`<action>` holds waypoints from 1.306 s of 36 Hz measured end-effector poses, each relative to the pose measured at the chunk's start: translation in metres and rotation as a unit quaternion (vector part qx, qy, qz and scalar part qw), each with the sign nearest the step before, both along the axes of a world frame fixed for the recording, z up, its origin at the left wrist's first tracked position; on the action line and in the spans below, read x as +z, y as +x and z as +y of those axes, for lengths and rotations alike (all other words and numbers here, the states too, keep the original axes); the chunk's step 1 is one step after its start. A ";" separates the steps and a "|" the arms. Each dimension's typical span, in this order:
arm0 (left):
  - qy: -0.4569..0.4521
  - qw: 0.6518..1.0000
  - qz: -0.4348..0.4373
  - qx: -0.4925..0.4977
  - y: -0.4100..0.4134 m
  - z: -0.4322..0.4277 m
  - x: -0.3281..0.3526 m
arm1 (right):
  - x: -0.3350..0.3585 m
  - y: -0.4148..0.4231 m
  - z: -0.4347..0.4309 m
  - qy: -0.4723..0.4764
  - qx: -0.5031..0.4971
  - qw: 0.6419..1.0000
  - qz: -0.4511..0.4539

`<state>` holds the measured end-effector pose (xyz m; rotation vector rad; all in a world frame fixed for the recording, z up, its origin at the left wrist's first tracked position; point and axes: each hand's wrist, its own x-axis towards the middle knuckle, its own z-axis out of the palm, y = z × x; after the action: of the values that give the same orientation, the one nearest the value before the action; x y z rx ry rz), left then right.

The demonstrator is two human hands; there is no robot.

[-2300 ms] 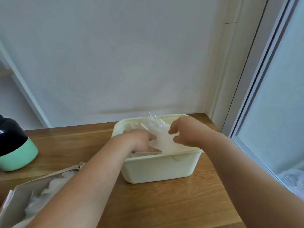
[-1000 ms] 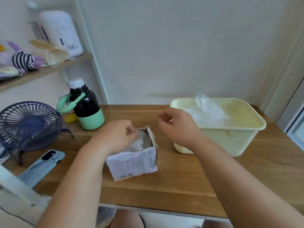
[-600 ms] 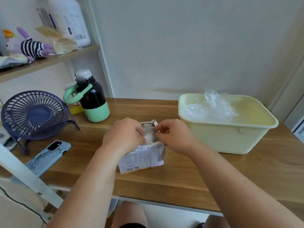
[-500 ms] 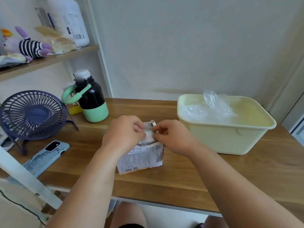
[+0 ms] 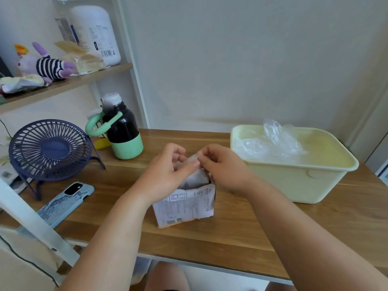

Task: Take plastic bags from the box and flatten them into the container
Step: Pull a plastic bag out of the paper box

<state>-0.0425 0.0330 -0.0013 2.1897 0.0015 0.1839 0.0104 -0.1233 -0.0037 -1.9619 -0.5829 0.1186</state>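
I'm seeing a pale yellow container [image 5: 294,181] and a white, black-printed box [image 5: 189,204]. I'm noting a navy fan [image 5: 50,150] and a black-and-mint bottle [image 5: 123,135].

The only camera rides on my head, facing forward and down over my forearms onto the table [image 5: 241,238]. It is near: my left hand [image 5: 165,173] and right hand [image 5: 222,166] meet mid-frame above the box [image 5: 186,204]. The wide lens takes in the shelf [image 5: 63,85] at left and the container [image 5: 294,181] at right.
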 end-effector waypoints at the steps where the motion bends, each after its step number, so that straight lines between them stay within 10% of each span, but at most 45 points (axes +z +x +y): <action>1: 0.021 1.000 0.012 0.002 0.000 0.001 -0.001 | 0.000 0.000 0.001 0.028 -0.008 0.999 0.013; 16: 0.189 0.980 0.049 0.026 0.000 0.003 -0.005 | 0.014 -0.002 -0.003 0.253 -0.082 0.963 0.031; 31: 0.376 0.921 0.094 0.040 -0.001 0.005 0.005 | 0.040 0.005 -0.033 0.536 -0.122 0.826 0.126; 38: 0.042 0.997 -0.057 0.004 -0.005 -0.028 0.040 | 0.053 0.003 -0.053 0.636 0.002 0.751 0.176; 47: -0.244 0.967 -0.060 -0.046 0.020 -0.084 0.051 | 0.070 -0.008 -0.095 0.649 0.045 0.730 0.208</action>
<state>-0.0228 -0.0509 0.0494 1.6814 -0.1103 0.2354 0.0026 -0.2181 0.0662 -0.4853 -0.2810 0.1469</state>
